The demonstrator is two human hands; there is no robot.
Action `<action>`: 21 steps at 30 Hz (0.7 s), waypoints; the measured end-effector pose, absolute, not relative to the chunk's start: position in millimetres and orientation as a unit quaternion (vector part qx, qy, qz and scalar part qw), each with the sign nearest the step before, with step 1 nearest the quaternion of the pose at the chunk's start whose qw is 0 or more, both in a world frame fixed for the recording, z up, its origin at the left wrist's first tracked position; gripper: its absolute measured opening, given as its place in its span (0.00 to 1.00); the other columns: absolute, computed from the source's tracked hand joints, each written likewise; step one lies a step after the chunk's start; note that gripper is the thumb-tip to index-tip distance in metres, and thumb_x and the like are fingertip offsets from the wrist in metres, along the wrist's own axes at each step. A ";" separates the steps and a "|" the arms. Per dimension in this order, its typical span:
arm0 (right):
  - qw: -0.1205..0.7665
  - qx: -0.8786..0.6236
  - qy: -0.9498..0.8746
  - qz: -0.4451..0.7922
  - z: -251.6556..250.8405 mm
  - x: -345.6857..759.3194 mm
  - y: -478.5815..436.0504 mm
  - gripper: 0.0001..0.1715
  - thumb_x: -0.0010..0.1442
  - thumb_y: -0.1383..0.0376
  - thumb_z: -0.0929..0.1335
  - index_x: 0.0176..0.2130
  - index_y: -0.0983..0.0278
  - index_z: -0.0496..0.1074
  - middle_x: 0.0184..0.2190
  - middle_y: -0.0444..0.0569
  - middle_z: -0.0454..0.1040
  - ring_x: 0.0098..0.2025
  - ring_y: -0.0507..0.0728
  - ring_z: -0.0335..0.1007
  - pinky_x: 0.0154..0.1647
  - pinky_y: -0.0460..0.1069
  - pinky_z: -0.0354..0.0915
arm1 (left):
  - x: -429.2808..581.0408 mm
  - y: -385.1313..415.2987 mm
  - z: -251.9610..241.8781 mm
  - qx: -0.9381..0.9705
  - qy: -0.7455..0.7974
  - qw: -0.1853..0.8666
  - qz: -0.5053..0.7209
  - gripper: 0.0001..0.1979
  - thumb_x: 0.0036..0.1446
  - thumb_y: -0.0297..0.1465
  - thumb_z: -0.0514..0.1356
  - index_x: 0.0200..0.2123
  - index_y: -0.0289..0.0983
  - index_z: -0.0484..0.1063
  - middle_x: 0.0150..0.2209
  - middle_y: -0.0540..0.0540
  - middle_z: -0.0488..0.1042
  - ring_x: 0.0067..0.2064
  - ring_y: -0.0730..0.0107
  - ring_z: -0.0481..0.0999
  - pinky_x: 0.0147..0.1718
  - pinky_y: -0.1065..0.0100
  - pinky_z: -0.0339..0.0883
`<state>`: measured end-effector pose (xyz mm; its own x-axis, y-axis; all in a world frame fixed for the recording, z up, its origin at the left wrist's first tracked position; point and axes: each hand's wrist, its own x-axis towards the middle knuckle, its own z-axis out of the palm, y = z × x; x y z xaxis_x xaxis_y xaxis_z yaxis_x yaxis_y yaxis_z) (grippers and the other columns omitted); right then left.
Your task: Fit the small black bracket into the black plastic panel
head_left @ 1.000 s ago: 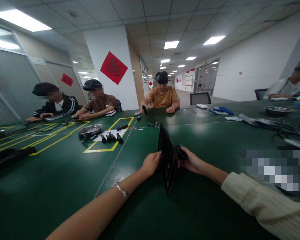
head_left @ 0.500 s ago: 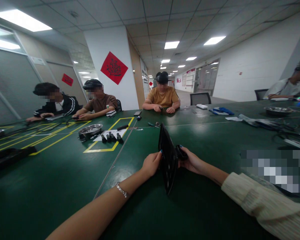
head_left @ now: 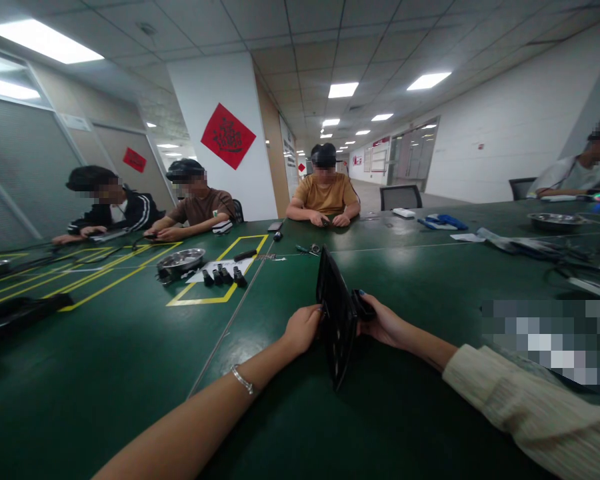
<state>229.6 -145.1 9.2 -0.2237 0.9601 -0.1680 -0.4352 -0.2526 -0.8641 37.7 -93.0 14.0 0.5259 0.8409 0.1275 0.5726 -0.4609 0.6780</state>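
Since a second ago, the co-worker [head_left: 324, 195] at upper centre has drawn in an outstretched arm, and both that person's hands now lie close together on the table [head_left: 270, 413]; the black panel [head_left: 337, 327] has barely shifted. It stands tilted on edge at the centre of the frame, between the wearer's hands. The left hand [head_left: 303, 329] grips its left side, thumb pressed to it; the right hand [head_left: 384, 324] is curled around a black block [head_left: 363, 305] against its right side, though whether the two are joined I cannot tell. Left of centre, dark pieces [head_left: 224, 275] sit near a metal bowl [head_left: 183, 262].
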 end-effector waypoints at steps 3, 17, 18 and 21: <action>0.500 -0.369 -0.355 0.698 7.8 230.3 -144.5 0.25 0.64 0.58 0.51 0.35 0.70 0.68 0.20 0.49 0.70 0.21 0.52 0.65 0.26 0.46 0.63 | 37.0 -95.6 17.3 0.835 0.415 0.285 0.222 0.16 0.54 0.34 0.42 0.26 0.35 0.67 0.21 0.50 0.66 0.25 0.72 0.66 0.25 0.73 0.57; 0.497 -0.351 -0.363 0.705 4.5 232.3 -144.1 0.24 0.63 0.56 0.53 0.34 0.69 0.68 0.21 0.49 0.71 0.22 0.51 0.66 0.28 0.46 0.63 | 35.9 -88.5 7.2 0.824 0.404 0.321 0.234 0.17 0.55 0.36 0.42 0.26 0.36 0.66 0.20 0.51 0.65 0.24 0.72 0.65 0.24 0.72 0.57; 0.497 -0.353 -0.364 0.704 4.8 232.0 -144.1 0.25 0.64 0.56 0.53 0.34 0.69 0.68 0.21 0.49 0.70 0.21 0.51 0.66 0.28 0.46 0.63 | 36.3 -88.3 6.2 0.817 0.409 0.330 0.236 0.18 0.56 0.38 0.41 0.25 0.35 0.65 0.19 0.51 0.64 0.23 0.72 0.65 0.23 0.72 0.56; 0.498 -0.358 -0.368 0.699 5.9 231.1 -144.3 0.25 0.64 0.57 0.51 0.34 0.69 0.68 0.19 0.48 0.70 0.21 0.51 0.66 0.26 0.46 0.63 | 37.4 -88.9 5.1 0.796 0.433 0.348 0.241 0.24 0.57 0.43 0.39 0.24 0.35 0.65 0.17 0.51 0.62 0.22 0.71 0.64 0.22 0.71 0.56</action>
